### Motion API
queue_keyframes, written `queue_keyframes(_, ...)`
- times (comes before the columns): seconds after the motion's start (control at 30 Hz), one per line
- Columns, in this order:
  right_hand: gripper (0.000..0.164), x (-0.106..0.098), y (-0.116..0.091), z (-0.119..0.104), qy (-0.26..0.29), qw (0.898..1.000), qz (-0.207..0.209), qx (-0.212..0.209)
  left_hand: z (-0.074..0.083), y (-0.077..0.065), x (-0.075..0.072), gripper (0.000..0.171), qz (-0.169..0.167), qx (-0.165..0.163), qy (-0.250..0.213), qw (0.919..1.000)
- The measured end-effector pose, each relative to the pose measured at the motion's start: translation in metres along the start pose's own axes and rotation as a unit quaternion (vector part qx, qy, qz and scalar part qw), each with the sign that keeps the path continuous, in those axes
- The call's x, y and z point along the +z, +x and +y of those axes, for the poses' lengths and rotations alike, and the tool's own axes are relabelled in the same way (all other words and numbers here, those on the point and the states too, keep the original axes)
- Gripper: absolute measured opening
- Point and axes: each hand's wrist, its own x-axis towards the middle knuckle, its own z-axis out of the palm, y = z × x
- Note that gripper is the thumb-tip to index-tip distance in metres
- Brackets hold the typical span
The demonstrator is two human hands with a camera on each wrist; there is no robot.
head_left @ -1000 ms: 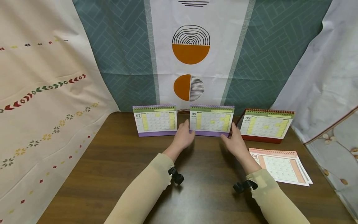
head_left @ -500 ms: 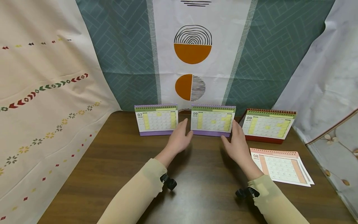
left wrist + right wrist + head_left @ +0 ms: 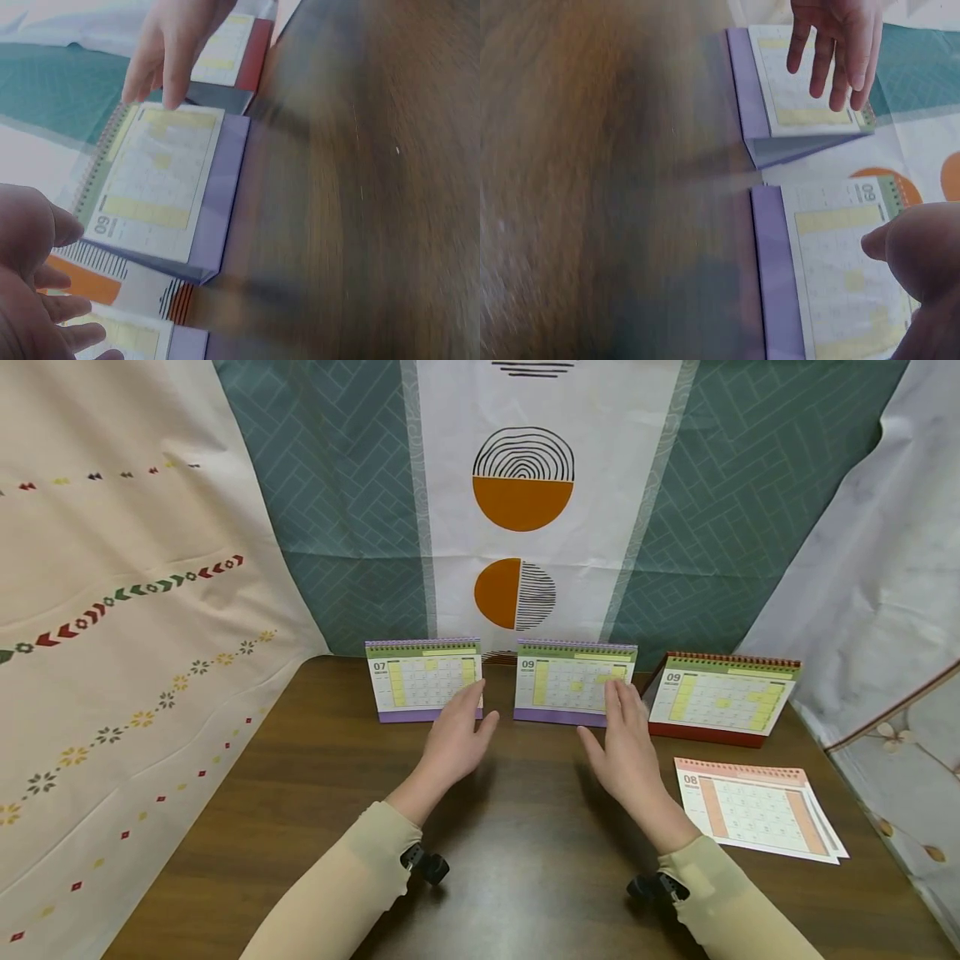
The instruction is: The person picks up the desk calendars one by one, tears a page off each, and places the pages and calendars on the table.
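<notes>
Purple-based, white-and-green paper desk calendar marked 09 stands unheld; left hand and right hand grip nothing, fingers extended (nudges are best light and two-sided).

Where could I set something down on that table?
Bare table lies between the left sleeve and right sleeve, and left of both. The back is crowded: purple 07 calendar, purple 09 calendar, red calendar, with pink sheets before it.
</notes>
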Motion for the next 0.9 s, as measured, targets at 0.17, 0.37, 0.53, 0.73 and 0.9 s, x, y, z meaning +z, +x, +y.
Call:
queue_keyframes(0.17,0.088,0.003,-0.001,-0.012,0.003,1.0,-0.008,-0.009,-0.007,-0.009,-0.011,0.06,0.023,0.008,0.017,0.9996)
queue_keyframes(0.37,0.089,0.009,-0.001,-0.025,0.007,1.0,-0.01,-0.025,-0.015,-0.018,-0.023,0.062,0.048,0.015,0.036,0.9981)
queue_keyframes(0.53,0.089,0.016,0.001,-0.036,0.007,0.999,-0.013,-0.05,-0.026,-0.022,-0.032,0.062,0.065,0.013,0.048,0.9967)
queue_keyframes(0.73,0.089,0.026,0.003,-0.05,0.008,0.997,-0.03,-0.071,-0.036,-0.028,-0.039,0.066,0.066,-0.01,0.054,0.9963)
queue_keyframes(0.9,0.089,0.033,0.006,-0.061,0.005,0.995,-0.044,-0.088,-0.043,-0.033,-0.047,0.068,0.076,-0.018,0.058,0.9952)
